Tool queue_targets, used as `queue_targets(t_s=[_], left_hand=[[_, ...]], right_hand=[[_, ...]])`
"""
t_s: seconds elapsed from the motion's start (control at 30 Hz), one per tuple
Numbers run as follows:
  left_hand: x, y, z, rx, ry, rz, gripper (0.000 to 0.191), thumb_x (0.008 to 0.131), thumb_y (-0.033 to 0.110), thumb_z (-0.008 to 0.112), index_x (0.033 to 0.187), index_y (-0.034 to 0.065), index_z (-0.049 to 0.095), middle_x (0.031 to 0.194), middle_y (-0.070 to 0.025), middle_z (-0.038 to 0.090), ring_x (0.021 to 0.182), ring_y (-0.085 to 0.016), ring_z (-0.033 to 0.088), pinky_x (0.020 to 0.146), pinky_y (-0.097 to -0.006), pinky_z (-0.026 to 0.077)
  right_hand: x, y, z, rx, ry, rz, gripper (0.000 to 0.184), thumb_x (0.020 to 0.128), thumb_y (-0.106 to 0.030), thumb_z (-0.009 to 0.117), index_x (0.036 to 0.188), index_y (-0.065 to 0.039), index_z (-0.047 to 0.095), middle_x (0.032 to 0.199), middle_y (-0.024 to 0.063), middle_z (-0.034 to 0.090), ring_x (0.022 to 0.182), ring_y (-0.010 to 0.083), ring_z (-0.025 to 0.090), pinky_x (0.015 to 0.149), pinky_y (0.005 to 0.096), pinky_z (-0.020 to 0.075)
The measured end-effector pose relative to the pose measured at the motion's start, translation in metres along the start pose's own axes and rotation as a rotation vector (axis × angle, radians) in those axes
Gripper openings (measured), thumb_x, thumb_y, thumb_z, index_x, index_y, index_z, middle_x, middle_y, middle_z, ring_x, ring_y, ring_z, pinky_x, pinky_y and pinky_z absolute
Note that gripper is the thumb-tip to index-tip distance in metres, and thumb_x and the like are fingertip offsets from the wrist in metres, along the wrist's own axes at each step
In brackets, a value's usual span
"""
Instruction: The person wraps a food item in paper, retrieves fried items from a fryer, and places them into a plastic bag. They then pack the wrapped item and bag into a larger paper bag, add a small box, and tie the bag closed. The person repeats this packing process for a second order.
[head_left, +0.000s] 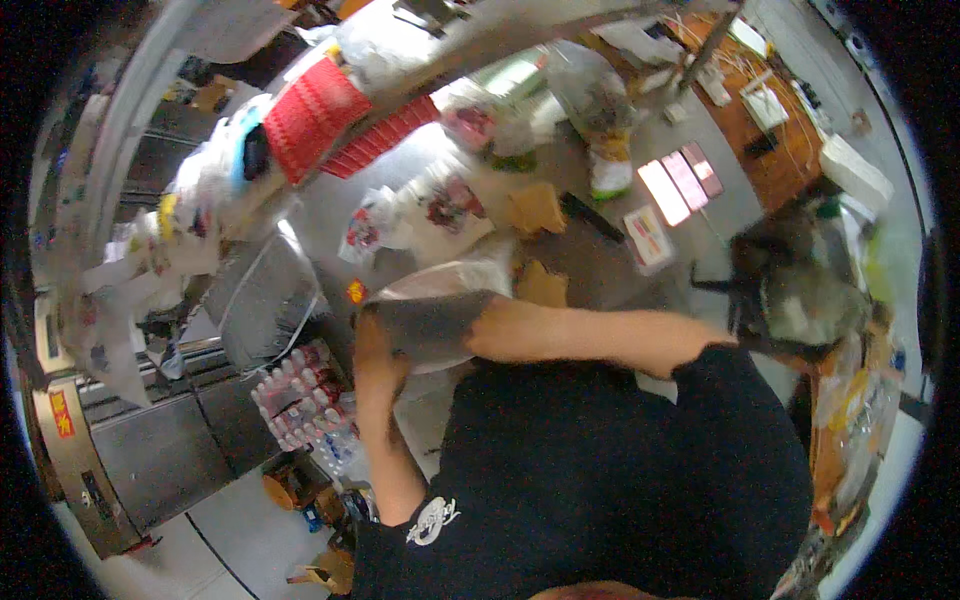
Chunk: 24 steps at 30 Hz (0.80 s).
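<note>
A dark grey sheet or flat bag (431, 322) is stretched between my two hands over the near part of the table. My left hand (379, 349) grips its left end, and my right hand (487, 326) grips its right end; blur hides the single fingers. Just beyond the sheet, partly covered by it, lies a pale translucent plastic bag (450, 279). Crumpled brown paper pieces (536, 208) lie to the right, near a black bar-like object (592, 216). A white bag with a dark red print (450, 210) is farther back.
Three lit phone-like screens (681, 180) and a small white box (649, 238) are on the table's right side. Red packs (315, 116) stand at the back left. Packed bottles (300, 397) and wooden stools (289, 487) are at the lower left. A black chair-like object (780, 285) is at right.
</note>
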<state>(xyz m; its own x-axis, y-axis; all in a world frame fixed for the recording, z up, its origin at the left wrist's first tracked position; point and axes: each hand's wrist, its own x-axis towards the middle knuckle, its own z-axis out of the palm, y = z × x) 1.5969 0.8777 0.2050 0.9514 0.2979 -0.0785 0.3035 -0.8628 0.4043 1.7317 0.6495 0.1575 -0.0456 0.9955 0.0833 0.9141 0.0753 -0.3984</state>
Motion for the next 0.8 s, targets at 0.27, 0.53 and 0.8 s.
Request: queue_targets(t_s=[0.27,0.53,0.8], left_hand=[[-0.005,0.018,0.0,-0.105,-0.059,0.074,0.082,0.076,-0.014,0.05,0.156,0.0015,0.037,0.155,-0.0267,0.045,0.143,-0.044,0.044,0.118,-0.0472,0.038],[-0.005,0.008,-0.001,-0.193,-0.085,0.008,0.08,0.076,-0.013,0.049,0.154,0.0007,0.04,0.157,-0.0252,0.044,0.143,-0.044,0.044,0.117,-0.0477,0.039],[-0.038,-0.012,-0.035,-0.368,-0.169,-0.084,0.079,0.075,-0.001,0.053,0.153,-0.0011,0.043,0.154,-0.0234,0.05,0.144,-0.041,0.047,0.12,-0.0438,0.036]], right_hand=[[-0.019,0.011,-0.019,0.045,0.09,0.288,0.033,0.088,-0.018,0.065,0.12,-0.009,0.068,0.134,0.0149,0.062,0.126,0.0298,0.059,0.109,0.0509,0.043],[-0.039,0.017,-0.045,0.382,0.466,0.299,0.018,0.091,-0.007,0.07,0.108,-0.002,0.072,0.12,0.0168,0.071,0.105,0.0296,0.071,0.091,0.0414,0.0566],[-0.07,0.22,-0.037,0.392,0.691,0.829,0.021,0.102,-0.02,0.066,0.097,-0.002,0.075,0.091,0.0088,0.078,0.087,0.0155,0.073,0.078,0.0331,0.0573]])
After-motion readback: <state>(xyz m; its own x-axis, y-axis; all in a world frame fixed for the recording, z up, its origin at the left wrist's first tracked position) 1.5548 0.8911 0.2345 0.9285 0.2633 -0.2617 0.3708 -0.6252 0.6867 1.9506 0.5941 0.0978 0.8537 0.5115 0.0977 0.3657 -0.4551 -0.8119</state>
